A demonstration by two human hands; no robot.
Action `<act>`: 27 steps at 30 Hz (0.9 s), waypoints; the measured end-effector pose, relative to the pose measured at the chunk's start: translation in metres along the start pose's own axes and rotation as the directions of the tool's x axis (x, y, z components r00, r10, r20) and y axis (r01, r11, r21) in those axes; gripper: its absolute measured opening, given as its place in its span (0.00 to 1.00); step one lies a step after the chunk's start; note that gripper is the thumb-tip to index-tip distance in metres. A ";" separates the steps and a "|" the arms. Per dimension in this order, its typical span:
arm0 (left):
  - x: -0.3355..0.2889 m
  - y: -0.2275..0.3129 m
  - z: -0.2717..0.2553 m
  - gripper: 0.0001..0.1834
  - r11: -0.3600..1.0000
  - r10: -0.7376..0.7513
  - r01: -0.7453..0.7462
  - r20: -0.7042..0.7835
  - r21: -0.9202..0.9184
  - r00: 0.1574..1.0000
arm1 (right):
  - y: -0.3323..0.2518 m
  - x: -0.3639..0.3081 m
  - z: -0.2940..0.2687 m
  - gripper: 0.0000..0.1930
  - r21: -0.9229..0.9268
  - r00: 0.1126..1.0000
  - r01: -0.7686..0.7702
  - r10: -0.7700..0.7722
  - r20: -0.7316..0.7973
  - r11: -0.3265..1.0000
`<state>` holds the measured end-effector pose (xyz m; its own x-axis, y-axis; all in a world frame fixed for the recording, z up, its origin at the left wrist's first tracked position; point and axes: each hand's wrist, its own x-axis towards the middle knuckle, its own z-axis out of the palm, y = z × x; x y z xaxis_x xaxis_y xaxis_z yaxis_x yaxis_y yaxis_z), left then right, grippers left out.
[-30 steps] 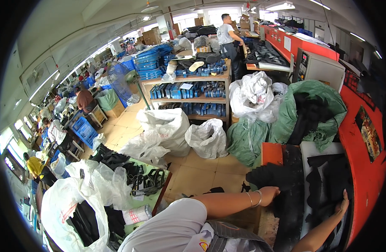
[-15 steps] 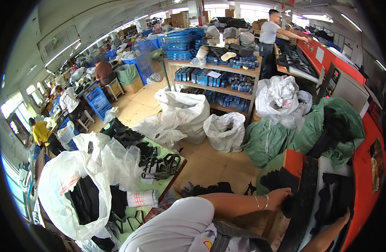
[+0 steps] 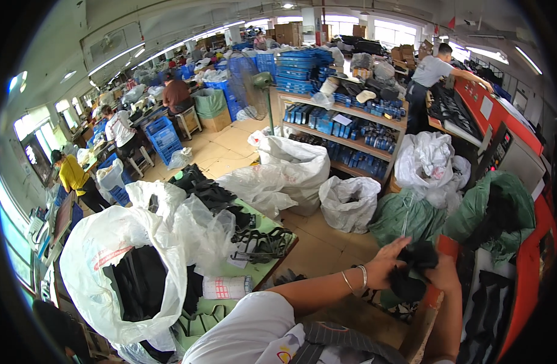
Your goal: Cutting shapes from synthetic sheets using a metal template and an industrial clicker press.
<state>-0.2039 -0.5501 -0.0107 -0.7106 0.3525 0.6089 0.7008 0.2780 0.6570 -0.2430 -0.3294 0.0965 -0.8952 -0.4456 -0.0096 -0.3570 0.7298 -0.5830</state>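
Several limp black pieces point(image 3: 410, 280), probably cut fabric, are bunched between my two hands at the lower right, above a red-ended wooden ledge. My left hand point(image 3: 384, 264), with bangles at its wrist, lies against the bunch from the left, its visible fingers stretched out. From the right, my right hand point(image 3: 445, 276) grips the pieces; some of its fingers are hidden behind them. Beside my right forearm, more black pieces point(image 3: 488, 309) lie on a pale surface along the red machine.
A green table point(image 3: 263, 242) at left carries black frames point(image 3: 263, 244), a roll point(image 3: 227, 287) and a large white plastic bag point(image 3: 78, 267) of black pieces. White sacks point(image 3: 350, 206) and green sacks point(image 3: 406, 215) stand ahead. A co-worker point(image 3: 433, 73) stands by the red machine point(image 3: 536, 273).
My hands have come together and lifted off the surface at right, with black pieces now between them. My right hand has moved up and left. The view has shifted rightward in the scene's opposite direction.
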 end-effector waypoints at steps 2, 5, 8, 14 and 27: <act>-0.022 0.013 -0.044 0.25 0.998 -0.010 0.014 -0.066 0.067 0.998 | -0.057 0.019 0.022 0.24 0.044 0.981 0.107 -0.113 0.157 0.993; -0.068 0.014 -0.094 0.20 0.981 -0.138 0.142 0.037 -0.129 0.990 | -0.124 0.043 0.057 0.26 0.041 0.893 0.297 -0.293 0.342 0.954; -0.116 0.039 -0.139 0.21 0.948 -0.231 0.221 -0.018 -0.230 0.973 | -0.174 0.059 0.092 0.29 0.062 0.800 0.354 -0.336 0.497 0.933; -0.243 0.070 -0.173 0.22 0.794 -0.527 0.336 -0.298 -0.507 0.796 | -0.275 0.061 0.195 0.28 0.219 0.657 0.397 -0.443 0.610 0.891; -0.555 0.301 -0.430 0.22 0.597 -0.751 0.307 -0.651 -0.741 -0.109 | -0.360 0.031 0.310 0.19 0.621 0.522 -0.039 -0.514 0.681 0.783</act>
<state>0.3747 -1.0466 0.0409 -0.4899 -0.8288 -0.2705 0.1541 -0.3877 0.9088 -0.0593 -0.7661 0.0542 -0.1021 -0.9606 -0.2585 -0.0790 0.2669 -0.9605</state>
